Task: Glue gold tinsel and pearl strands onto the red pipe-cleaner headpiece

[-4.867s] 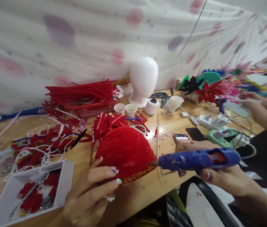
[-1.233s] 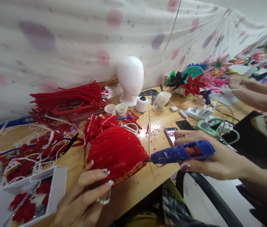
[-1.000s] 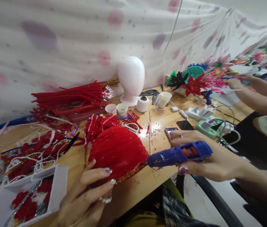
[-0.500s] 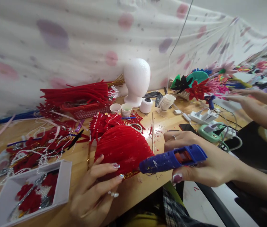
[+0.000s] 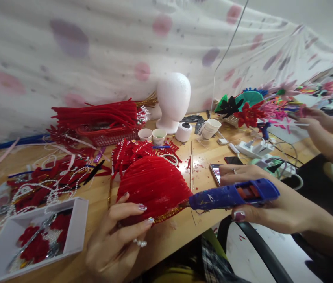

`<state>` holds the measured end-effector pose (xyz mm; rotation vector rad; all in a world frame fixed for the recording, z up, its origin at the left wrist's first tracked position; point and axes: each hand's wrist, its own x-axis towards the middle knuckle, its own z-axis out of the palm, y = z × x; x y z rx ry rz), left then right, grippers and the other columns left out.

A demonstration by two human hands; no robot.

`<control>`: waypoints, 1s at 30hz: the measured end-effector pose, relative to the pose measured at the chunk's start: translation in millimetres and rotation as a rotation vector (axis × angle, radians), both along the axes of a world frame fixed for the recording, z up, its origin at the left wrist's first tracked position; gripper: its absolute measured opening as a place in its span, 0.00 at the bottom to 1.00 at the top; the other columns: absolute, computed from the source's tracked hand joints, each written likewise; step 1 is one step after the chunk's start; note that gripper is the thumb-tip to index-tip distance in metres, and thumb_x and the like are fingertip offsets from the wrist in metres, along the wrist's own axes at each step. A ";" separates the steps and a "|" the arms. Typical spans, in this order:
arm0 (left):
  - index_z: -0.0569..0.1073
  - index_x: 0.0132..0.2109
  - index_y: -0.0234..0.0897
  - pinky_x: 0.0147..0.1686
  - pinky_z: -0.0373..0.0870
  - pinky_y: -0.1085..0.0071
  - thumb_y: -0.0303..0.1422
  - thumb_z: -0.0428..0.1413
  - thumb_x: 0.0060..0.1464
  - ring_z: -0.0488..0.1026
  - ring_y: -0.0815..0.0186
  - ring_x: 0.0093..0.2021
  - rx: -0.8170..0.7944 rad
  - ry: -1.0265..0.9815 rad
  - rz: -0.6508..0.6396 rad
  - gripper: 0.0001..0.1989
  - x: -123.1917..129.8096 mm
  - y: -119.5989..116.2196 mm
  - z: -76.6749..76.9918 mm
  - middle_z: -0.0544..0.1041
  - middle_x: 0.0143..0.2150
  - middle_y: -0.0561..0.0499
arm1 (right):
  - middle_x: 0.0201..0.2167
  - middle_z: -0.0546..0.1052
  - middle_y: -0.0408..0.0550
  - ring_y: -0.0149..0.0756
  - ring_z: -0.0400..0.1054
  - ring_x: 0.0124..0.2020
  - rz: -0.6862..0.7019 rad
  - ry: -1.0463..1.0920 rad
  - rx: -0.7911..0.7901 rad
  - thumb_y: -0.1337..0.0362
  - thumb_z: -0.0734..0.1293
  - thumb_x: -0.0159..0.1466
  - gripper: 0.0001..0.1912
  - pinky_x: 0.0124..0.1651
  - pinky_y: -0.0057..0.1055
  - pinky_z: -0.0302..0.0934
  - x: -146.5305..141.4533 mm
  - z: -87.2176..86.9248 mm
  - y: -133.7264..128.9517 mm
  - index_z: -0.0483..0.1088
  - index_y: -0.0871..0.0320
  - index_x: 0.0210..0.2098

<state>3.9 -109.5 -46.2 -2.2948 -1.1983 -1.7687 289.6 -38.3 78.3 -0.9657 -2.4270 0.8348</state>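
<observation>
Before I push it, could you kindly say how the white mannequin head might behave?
The white mannequin head may tip, as its broad top sits on a narrower neck. Its pale, faintly grainy surface suggests foam, so it is probably light.

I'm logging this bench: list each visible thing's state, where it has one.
Left hand: resting on the red piece
Red piece: gold trim along near edge
Right hand: gripping the glue gun
Glue gun: held, pointing at the red piece
White box: open, partly filled
Nearer phone: screen lit
Farther phone: screen dark
Rightmost cups: nested
Foam head: upright
Red basket: heaped
</observation>
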 end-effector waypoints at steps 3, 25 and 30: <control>0.79 0.40 0.39 0.61 0.76 0.64 0.16 0.57 0.57 0.78 0.70 0.48 0.007 0.001 -0.004 0.13 -0.1 -1.1 0.4 0.78 0.45 0.54 | 0.19 0.66 0.41 0.36 0.62 0.23 0.011 0.007 -0.068 0.44 0.70 0.63 0.25 0.27 0.33 0.55 -1.1 -3.0 1.4 0.64 0.52 0.20; 0.81 0.40 0.41 0.58 0.80 0.59 0.17 0.61 0.54 0.79 0.68 0.45 -0.010 -0.091 0.062 0.13 -10.6 -1.7 -14.7 0.80 0.45 0.55 | 0.24 0.77 0.42 0.36 0.74 0.23 -0.221 0.133 -0.083 0.47 0.76 0.58 0.15 0.22 0.28 0.67 9.7 -23.0 -1.2 0.77 0.51 0.33; 0.80 0.37 0.41 0.58 0.81 0.58 0.17 0.62 0.54 0.79 0.69 0.43 0.003 -0.151 0.112 0.12 -11.9 -3.2 -16.0 0.80 0.43 0.56 | 0.25 0.80 0.43 0.37 0.75 0.24 -0.215 0.148 -0.103 0.50 0.76 0.59 0.13 0.23 0.27 0.68 16.3 -28.7 -0.9 0.79 0.52 0.35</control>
